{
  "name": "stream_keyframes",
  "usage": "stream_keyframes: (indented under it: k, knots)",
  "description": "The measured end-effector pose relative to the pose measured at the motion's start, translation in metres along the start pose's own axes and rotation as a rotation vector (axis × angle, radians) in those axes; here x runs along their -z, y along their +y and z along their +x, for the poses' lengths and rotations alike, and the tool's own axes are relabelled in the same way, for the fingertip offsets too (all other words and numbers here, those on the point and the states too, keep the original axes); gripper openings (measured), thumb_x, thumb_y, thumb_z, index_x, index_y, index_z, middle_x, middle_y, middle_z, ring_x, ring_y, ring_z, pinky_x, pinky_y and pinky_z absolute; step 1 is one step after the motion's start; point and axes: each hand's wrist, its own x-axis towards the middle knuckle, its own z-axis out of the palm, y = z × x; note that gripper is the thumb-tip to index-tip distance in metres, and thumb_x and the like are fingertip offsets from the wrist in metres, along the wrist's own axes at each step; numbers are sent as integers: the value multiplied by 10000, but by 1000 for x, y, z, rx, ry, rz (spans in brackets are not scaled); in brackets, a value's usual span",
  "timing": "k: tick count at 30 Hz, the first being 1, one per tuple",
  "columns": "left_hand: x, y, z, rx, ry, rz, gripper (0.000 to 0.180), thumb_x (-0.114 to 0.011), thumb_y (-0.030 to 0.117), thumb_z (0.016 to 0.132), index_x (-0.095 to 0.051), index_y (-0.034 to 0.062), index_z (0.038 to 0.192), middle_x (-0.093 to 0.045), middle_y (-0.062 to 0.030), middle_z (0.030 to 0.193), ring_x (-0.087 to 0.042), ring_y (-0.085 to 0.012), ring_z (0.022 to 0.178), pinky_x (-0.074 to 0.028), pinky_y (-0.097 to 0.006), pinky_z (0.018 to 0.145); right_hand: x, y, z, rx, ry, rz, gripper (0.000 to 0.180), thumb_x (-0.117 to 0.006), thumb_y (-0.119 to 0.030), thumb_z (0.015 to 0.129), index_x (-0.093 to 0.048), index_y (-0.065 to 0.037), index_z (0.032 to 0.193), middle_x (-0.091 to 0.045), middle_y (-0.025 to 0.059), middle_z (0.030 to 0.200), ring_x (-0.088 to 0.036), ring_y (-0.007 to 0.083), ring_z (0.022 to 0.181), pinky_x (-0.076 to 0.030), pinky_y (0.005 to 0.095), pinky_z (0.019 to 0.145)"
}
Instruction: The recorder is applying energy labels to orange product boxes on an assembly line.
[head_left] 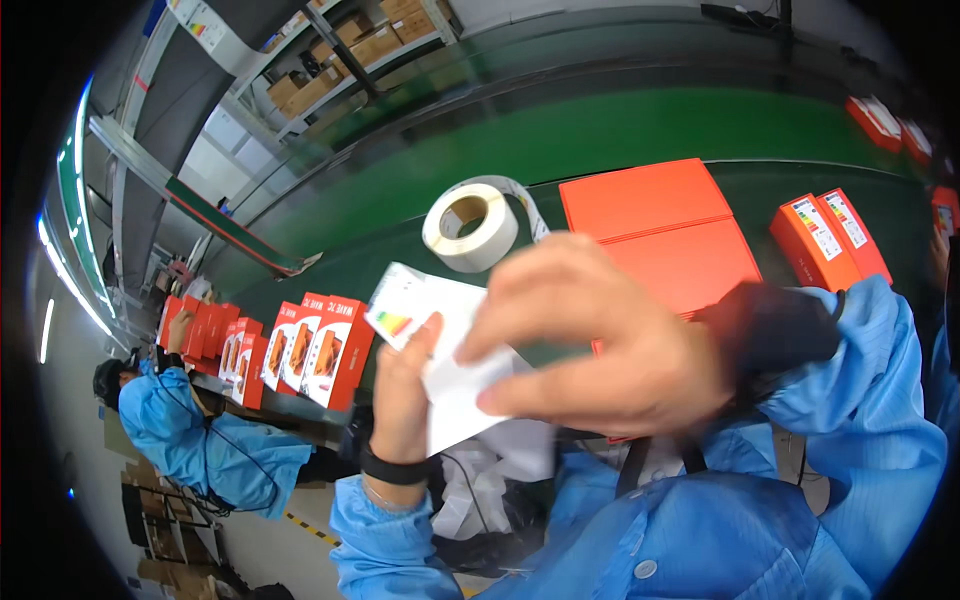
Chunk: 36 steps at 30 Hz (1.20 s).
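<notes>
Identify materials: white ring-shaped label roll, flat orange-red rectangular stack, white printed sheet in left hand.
Label roll: probably matte paper, wound around a brown, cardboard-looking core. Orange-red stack: likely matte cardboard, given even colour and crisp edges. Printed sheet: thin, so paper or film; looks matte, though blur hides texture.

The thin, flat, white paper-like sheet (457, 397) is up off the table in front of me, gripped by my left hand (402, 392), whose thumb lies across its printed face. It slants, its top leaning to the left and its lower corner pointing down toward me. Near its upper-left end sits a small printed patch of green, yellow and red bands (393, 323); most of the remaining face is plain white. My blurred right hand (610, 350) hides part of its right side.
</notes>
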Motion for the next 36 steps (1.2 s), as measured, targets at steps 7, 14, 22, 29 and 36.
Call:
stream_keyframes:
  k: [7, 14, 22, 29, 36]
  knots:
    - [69, 7, 67, 95, -56, -47, 325, -484, 208, 880, -510, -68, 1049, -587, -219, 1008, -615, -267, 831, -501, -363, 773, 95, 54, 20, -724, 179, 610, 254, -497, -100, 879, -437, -39, 1118, -570, 95, 1016, -586, 169, 919, -490, 289, 791]
    - [8, -13, 91, -88, -199, -47, 317, -497, 170, 855, -490, -65, 1068, -576, -245, 1012, -617, -294, 863, -518, -365, 753, 122, 116, -23, -1133, -403, 342, 424, -438, -22, 854, -417, -90, 1272, -565, 31, 967, -525, 60, 828, -457, 224, 715]
    - [-26, -67, 88, -378, -325, 216, 322, -464, 226, 869, -568, -56, 985, -564, -176, 1106, -509, -255, 1042, -378, -370, 906, 73, 150, -27, -1034, -724, 112, 592, -442, -44, 849, -208, -143, 1383, -538, 55, 805, -511, 81, 667, -437, 221, 570]
    - [-29, -83, 95, -449, -412, 317, 324, -418, 228, 893, -573, -46, 966, -550, -162, 1134, -437, -276, 1133, -345, -380, 947, 62, 159, -34, -971, -713, 58, 617, -437, -49, 839, -165, -121, 1389, -578, 171, 1026, -576, 186, 743, -465, 303, 694]
    - [-28, -88, 99, -495, -408, 348, 326, -423, 228, 891, -587, -51, 929, -577, -154, 1089, -458, -272, 1118, -378, -369, 919, 60, 159, -36, -1054, -749, 22, 638, -439, -54, 830, -147, -130, 1393, -597, 150, 890, -584, 203, 704, -465, 308, 667]
